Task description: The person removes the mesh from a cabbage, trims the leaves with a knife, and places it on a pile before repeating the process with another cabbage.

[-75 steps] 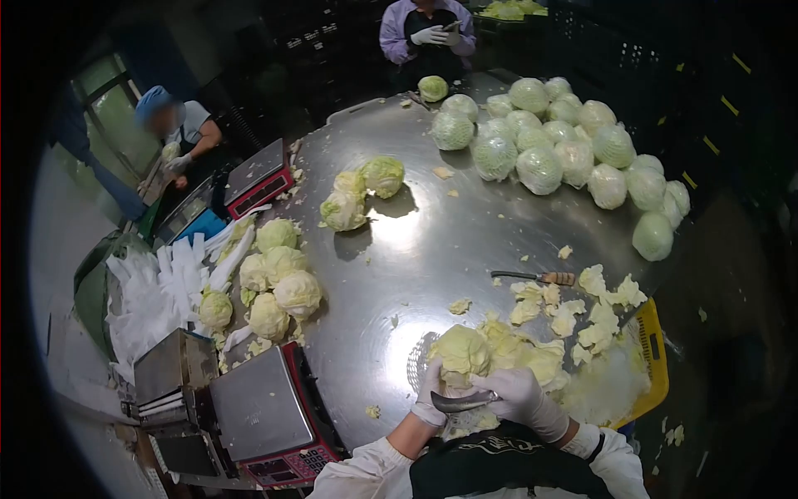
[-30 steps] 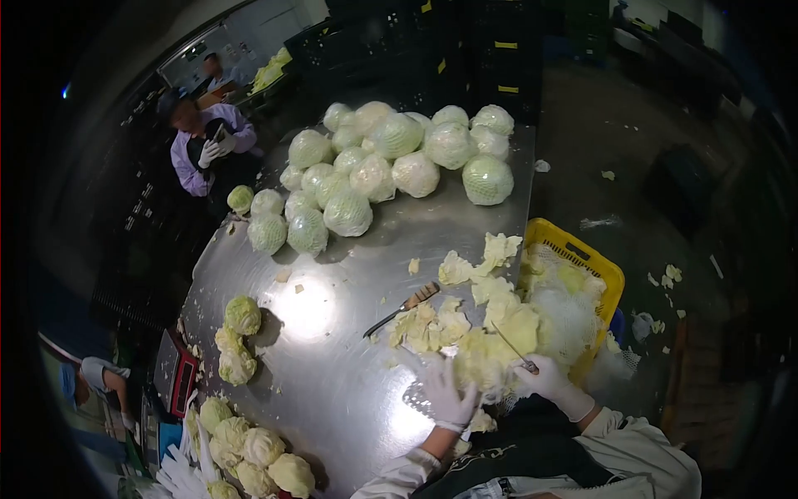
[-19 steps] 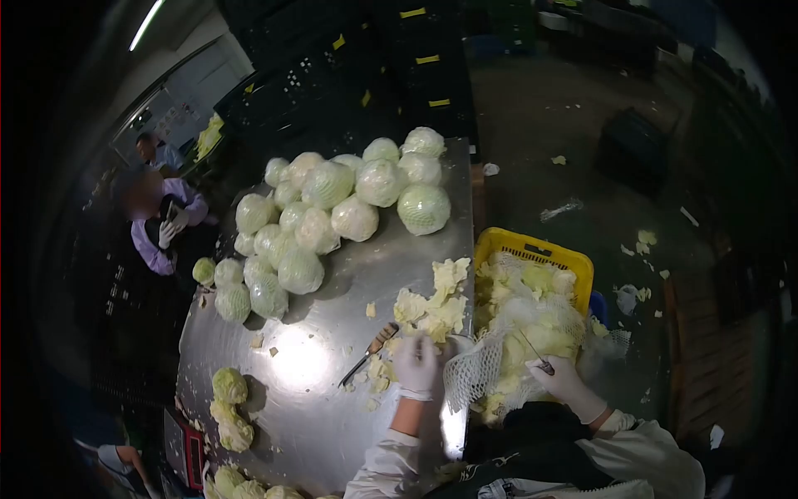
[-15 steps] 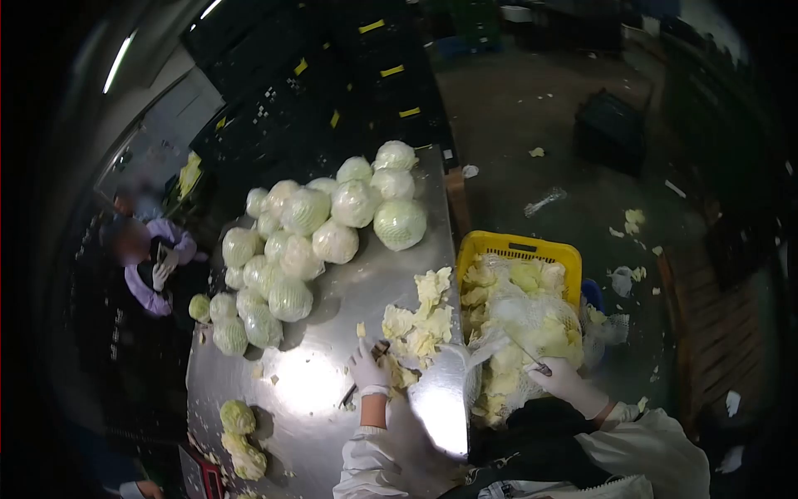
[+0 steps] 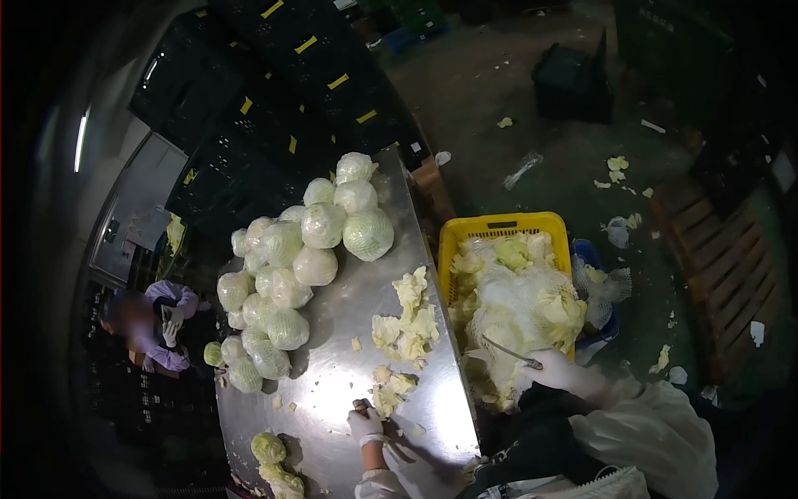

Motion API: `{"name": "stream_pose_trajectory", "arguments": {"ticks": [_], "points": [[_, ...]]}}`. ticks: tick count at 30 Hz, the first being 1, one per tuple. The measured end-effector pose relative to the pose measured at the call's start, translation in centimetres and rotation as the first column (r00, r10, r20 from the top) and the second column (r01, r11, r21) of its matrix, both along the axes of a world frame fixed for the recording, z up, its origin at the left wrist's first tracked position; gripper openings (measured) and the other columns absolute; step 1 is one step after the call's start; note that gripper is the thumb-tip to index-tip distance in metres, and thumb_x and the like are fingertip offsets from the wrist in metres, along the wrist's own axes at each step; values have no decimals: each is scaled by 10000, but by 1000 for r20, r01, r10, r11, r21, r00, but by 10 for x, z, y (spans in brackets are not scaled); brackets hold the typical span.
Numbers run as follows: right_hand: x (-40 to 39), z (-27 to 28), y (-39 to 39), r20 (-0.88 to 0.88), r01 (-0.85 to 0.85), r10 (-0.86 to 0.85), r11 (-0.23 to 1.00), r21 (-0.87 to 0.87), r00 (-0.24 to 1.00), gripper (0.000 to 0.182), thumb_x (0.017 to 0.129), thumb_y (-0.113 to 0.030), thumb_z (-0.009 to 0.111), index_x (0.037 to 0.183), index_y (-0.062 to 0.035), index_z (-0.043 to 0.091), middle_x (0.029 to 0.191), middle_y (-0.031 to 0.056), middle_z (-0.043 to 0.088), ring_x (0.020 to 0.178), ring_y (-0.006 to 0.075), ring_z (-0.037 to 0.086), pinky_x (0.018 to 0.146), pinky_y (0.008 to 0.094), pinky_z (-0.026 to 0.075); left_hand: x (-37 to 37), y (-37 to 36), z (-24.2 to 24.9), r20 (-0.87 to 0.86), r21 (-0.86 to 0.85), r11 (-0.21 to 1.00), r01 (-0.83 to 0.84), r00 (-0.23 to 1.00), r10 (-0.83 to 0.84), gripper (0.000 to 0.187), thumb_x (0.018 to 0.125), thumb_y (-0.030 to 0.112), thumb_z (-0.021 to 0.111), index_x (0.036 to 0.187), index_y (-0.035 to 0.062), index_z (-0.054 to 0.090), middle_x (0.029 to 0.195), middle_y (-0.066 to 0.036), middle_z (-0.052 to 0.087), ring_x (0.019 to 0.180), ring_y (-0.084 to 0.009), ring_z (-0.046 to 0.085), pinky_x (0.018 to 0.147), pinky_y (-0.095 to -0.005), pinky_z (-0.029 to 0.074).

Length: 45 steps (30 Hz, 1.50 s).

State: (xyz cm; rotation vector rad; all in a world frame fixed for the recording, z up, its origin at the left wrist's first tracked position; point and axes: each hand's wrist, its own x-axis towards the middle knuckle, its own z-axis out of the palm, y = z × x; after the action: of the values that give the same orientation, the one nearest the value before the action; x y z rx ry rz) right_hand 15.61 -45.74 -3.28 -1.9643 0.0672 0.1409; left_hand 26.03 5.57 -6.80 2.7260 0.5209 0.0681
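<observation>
Your knife [image 5: 509, 352] looked thin and dark, blade pointing left over the leaf scraps. Your right hand [image 5: 559, 371], gloved, was clamped round its handle beside the yellow crate [image 5: 499, 226], which was heaped with pale cabbage leaves and white netting. Your left hand [image 5: 364, 425] rested on the steel table [image 5: 332, 399], fingers curled around a brown handle by loose trimmings [image 5: 406, 328].

Bare steel runs down the middle of the worktop [image 5: 332, 374]
Netted cabbages [image 5: 291, 258] crowd the far left, leaf scraps [image 5: 407, 324] line the right edge, and the heaped yellow crate [image 5: 499, 224] blocks the right beyond
</observation>
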Motion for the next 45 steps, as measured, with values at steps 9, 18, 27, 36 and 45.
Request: {"name": "stream_pose_trajectory", "arguments": {"ticks": [9, 18, 27, 36, 45], "points": [[-30, 8, -23, -86, 81, -76, 995, 58, 993, 299, 909, -283, 680, 885, 14, 657, 723, 188, 624, 641, 311, 603, 628, 396, 468, 86, -227, 16, 173, -280, 872, 402, 914, -366, 517, 757, 188, 807, 1163, -20, 565, 1056, -200, 671, 915, -314, 681, 837, -397, 545], [-55, -25, -61, 6, 238, -238, 970, -43, 971, 312, 927, -308, 672, 794, -31, 620, 668, 180, 582, 588, 346, 582, 564, 406, 439, 129, -188, 60, 434, -439, 826, 353, 888, -149, 264, 883, 39, 709, 1098, -34, 576, 899, -1, 577, 813, -63, 550, 722, -204, 458], [-66, -42, -90, -69, 273, -281, 956, -108, 957, 255, 873, -296, 704, 832, -44, 707, 726, 173, 653, 678, 353, 647, 617, 420, 494, 188, -147, 13, 22, 69, 997, 21, 999, -23, 451, 885, 233, 682, 1254, 8, 553, 1237, -242, 633, 1099, -383, 655, 956, -440, 514], [-46, -60, -89, -134, 104, -105, 995, -13, 985, 181, 904, -187, 714, 947, -12, 705, 737, 59, 674, 664, 120, 615, 621, 297, 499, 169, -351, 45, 47, -27, 835, 550, 835, -549, 312, 928, 351, 602, 1150, 131, 601, 1193, -203, 609, 986, -420, 651, 857, -513, 527], [2, -89, -85, -355, 268, -185, 943, 199, 916, 161, 924, -81, 645, 1048, 20, 659, 673, 40, 591, 472, 102, 506, 458, 283, 408, -18, -324, 105, 301, -10, 645, 764, 617, -727, 296, 810, 164, 697, 1097, 165, 622, 1033, -51, 578, 1016, -293, 579, 931, -417, 454]]}}
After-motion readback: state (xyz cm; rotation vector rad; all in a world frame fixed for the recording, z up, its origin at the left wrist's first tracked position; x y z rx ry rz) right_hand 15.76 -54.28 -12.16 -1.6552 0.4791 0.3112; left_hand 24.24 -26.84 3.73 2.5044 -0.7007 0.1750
